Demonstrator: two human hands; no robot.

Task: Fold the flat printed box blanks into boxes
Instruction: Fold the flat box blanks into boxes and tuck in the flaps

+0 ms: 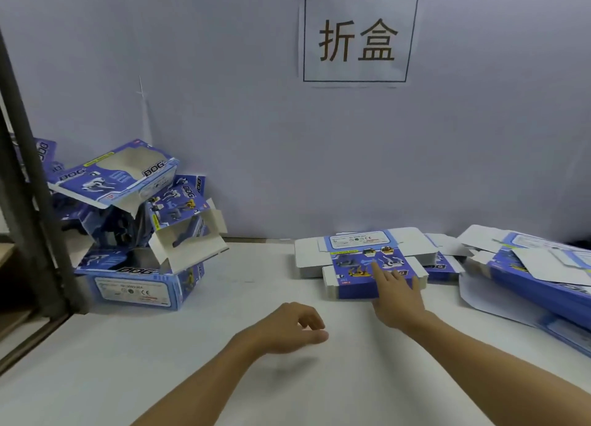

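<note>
A pale, matte wall [224, 89] rises behind my smooth white bench [160, 345], and a paper sign [359, 38] with a black border and two large printed characters is stuck flat on it at 12 o'clock. A dark post [28, 185] leans up the frame at 9 o'clock.

My right hand [395, 297] reaches toward 1 o'clock, fingers straight and spread, fingertips [374, 267] pressing flat on the top blank [367, 265] of a low stack. That blank is thin glossy card, blue with printed robot dogs, and plain white flaps jut from its sides. My left hand [287, 328] hovers over bare bench near the middle, fingers loosely curled, holding nothing, apart from the right.

At 3 o'clock more blanks [527, 272] lie fanned and overlapping, some showing dull white undersides. At 9 to 10 o'clock a heap of folded boxes [128, 217] sits against the wall: boxy blue shells marked DOG, tilted on one another, with cut-out windows and loose white flaps hanging open. The lowest one rests square on the bench.
</note>
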